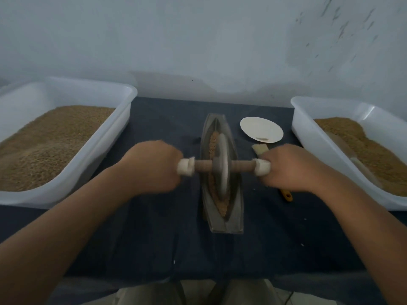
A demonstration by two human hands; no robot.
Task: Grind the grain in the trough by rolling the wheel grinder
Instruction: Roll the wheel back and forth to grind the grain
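Well, my left grip (154,166) and right grip (284,168) are each clenched round a padded axle end of the wheel grinder (222,164), which stands midway along the trough (229,225) on the grain (213,140). Uneven pressure, I judge, could tilt the disc, spilling grain or skewing the narrow trough. Dark cloth covers the surface (154,227): a grain-filled tub (105,139) at left, then a paper plate (262,128), a brush (286,195), another tub (312,137); pale scuffed wall behind.
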